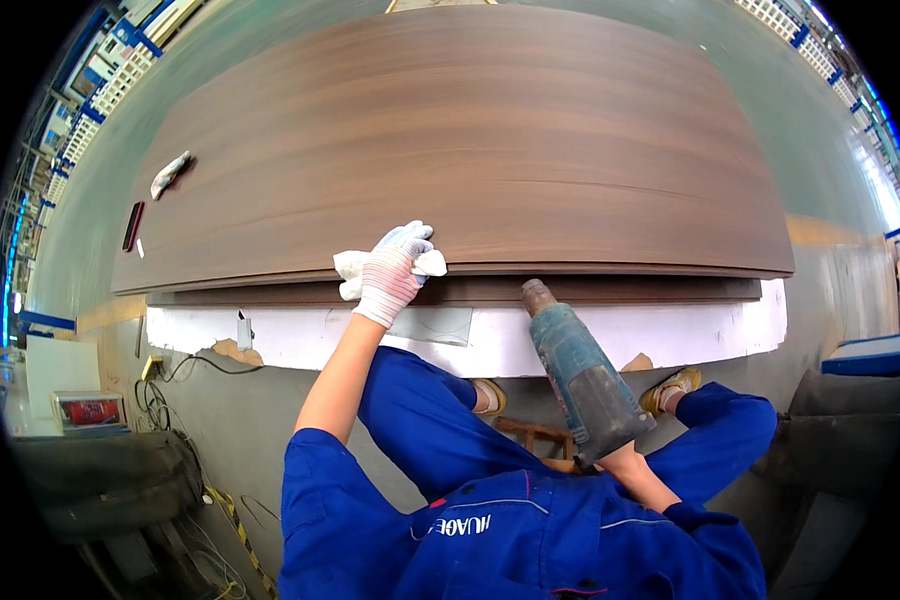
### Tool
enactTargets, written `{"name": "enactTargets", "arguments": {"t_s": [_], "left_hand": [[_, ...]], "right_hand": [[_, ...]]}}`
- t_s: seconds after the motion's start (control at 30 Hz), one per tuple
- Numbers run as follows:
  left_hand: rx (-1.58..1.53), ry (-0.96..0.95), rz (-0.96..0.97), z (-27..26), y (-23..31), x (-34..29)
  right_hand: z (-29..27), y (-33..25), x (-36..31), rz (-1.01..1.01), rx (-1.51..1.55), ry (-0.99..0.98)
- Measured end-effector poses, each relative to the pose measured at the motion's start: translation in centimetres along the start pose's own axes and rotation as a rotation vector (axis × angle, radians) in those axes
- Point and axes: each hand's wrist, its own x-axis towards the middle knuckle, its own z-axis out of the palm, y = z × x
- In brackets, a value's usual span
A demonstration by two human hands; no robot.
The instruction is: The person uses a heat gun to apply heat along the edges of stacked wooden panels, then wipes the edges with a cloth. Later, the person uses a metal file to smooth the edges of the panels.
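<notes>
A large brown wood-grain panel (450, 130) lies flat in front of me. At its near edge, left of the middle, my left hand (398, 262) wears a striped white glove and presses a bunched white cloth (350, 268) against the panel; cloth shows on both sides of the fingers. My right hand (620, 458) grips a blue-green heat gun (575, 372), whose body hides most of the fingers. The gun's metal nozzle (538, 294) points up toward the panel's near edge, apart from it and to the right of my left hand.
Under the top panel sits another brown panel (610, 291) on a white-covered base (710, 338). A crumpled white cloth (170, 175) and a dark red-edged bar (133, 226) lie at the panel's left. Cables (155, 400) run over the floor. A wooden stool (535, 432) shows below me.
</notes>
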Motion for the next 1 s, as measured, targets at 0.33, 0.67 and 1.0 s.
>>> {"name": "enactTargets", "arguments": {"t_s": [0.33, 0.67, 1.0], "left_hand": [[-0.017, -0.068, 0.005, 2.3, 4.5, 2.7], [-0.007, -0.054, 0.066, 5.0, 8.4, 4.7], [0.005, -0.064, 0.126, 9.4, 13.2, 7.5]], "right_hand": [[-1.2, 1.3, -1.4, 0.061, 0.003, 0.105], [-2.4, 2.4, -3.3, 0.141, 0.050, 0.122], [-4.1, 4.6, -5.0, 0.299, 0.149, 0.187]]}}
